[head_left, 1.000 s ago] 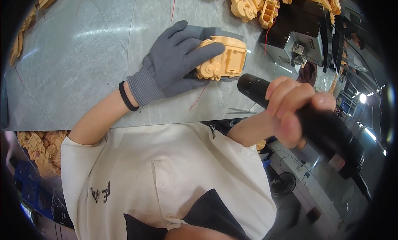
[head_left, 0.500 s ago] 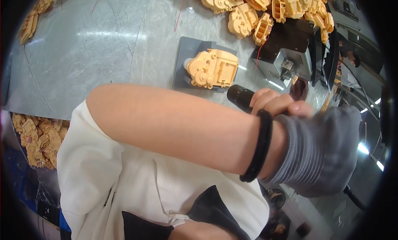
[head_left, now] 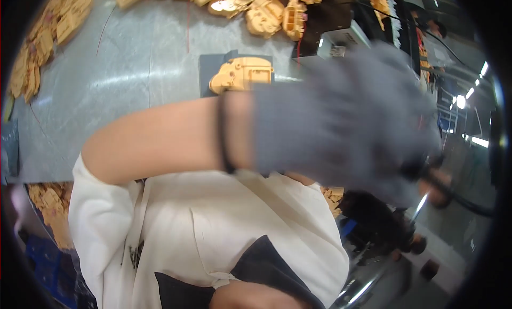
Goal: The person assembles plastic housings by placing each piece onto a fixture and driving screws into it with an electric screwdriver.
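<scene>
My left arm reaches across my body to the right, and its hand in a grey knit glove (head_left: 368, 122) is smeared by motion. Its fingers cannot be made out. Past the glove, a blurred patch of bare skin, seemingly my right hand (head_left: 438, 189), shows beside a black cable (head_left: 464, 202); what it grips is hidden. Beyond my left wrist, a tan plastic housing (head_left: 242, 73) with round bosses and a rectangular recess lies on a dark grey fixture block (head_left: 207, 69). The wrist and glove cover the near edge of both.
Tan plastic parts (head_left: 264, 15) lie heaped along the far side of the grey table (head_left: 133, 69), and more parts (head_left: 56, 29) at the far left. A black and silver box-shaped device (head_left: 333, 34) stands behind the glove. Another heap of parts (head_left: 50, 207) sits low left.
My gloved left hand has swung up, now hiding part of the fixture. The bare fingers on a black cylindrical tool, visible before, are hidden there now. The view has shifted, moving the table things leftward.
</scene>
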